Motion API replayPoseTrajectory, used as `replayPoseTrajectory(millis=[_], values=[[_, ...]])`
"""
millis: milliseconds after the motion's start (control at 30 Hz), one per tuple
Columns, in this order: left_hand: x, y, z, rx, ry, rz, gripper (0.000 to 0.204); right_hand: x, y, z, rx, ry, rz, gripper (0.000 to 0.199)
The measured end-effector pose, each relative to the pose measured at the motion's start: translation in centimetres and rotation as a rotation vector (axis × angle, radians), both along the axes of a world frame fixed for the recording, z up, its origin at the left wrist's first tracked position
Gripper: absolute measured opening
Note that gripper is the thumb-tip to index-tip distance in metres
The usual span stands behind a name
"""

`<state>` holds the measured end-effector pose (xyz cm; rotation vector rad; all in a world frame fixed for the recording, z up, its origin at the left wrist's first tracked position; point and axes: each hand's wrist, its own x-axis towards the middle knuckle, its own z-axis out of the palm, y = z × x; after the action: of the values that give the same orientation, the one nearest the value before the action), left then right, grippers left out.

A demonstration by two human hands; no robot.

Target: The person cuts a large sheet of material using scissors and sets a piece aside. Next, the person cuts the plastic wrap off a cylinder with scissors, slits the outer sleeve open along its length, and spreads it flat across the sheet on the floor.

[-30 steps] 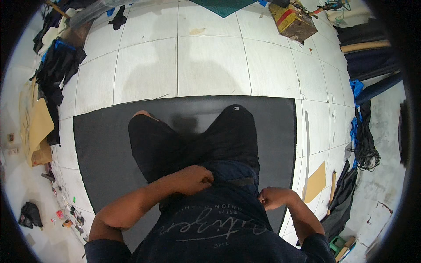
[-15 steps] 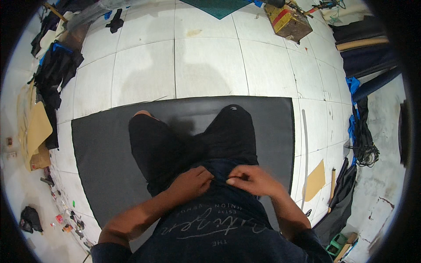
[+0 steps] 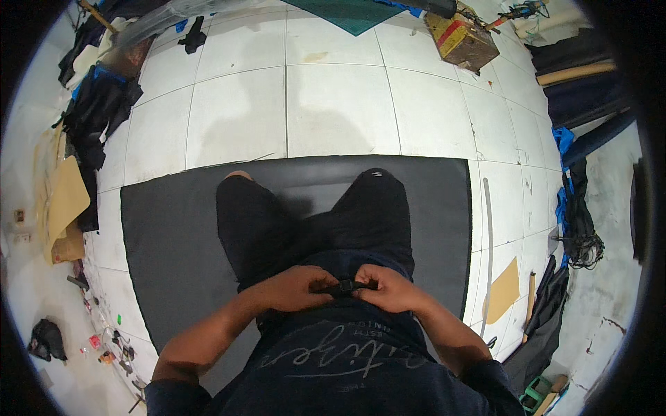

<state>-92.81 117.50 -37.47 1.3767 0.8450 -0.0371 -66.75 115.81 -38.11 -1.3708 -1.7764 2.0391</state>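
At my waist, a thin black strap with a small dark buckle (image 3: 345, 285) runs between my two hands. My left hand (image 3: 298, 288) is closed on the strap on the buckle's left side, its fingers curled inward. On the other side, my right hand (image 3: 388, 288) pinches the strap between thumb and fingers. Both hands lie against my dark printed T-shirt (image 3: 333, 367), just above my black-clad legs (image 3: 257, 229). Whether the strap runs on around my body is hidden.
I sit on a dark grey sheet (image 3: 159, 249) spread over white floor tiles (image 3: 340, 104). A yellow-brown box (image 3: 461, 41) stands far right, near rolled fabrics (image 3: 579, 97). Dark cloth (image 3: 100, 111) piles up at left. A long grey strip (image 3: 488, 243) and tan card (image 3: 502, 291) lie right.
My hands have settled from a blurred motion into a firmer hold at the waist. The strap and buckle now show between them. The whole view has shifted slightly.
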Motion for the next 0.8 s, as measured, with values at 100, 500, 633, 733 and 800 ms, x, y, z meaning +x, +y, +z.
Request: replayPoseTrajectory(millis=[100, 500, 633, 733, 800], values=[[-0.7, 0.7, 0.2, -0.156, -0.008, 0.009, 0.044, 0.1, 0.1, -0.3, -0.082, 0.049, -0.024, 0.016], [-1.0, 1.2, -1.1, -0.095, -0.033, -0.048, 0.035, -0.5, 1.3, -0.1, -0.338, 0.004, -0.030, 0.022], [0.6, 0.0, 0.2, 0.217, 0.103, -0.078, 0.027, -0.3, 0.7, -1.0, -0.340, 0.013, -0.092, 0.023], [1.4, -2.1, -1.4, 0.362, 0.144, 0.033, 0.024, -1.1, 1.2, 0.3, -0.376, -0.060, -0.091, 0.015], [1.6, -2.2, -1.7, 0.359, 0.127, 0.037, 0.025, -0.6, 0.8, -0.4, -0.361, -0.039, -0.099, 0.016]])
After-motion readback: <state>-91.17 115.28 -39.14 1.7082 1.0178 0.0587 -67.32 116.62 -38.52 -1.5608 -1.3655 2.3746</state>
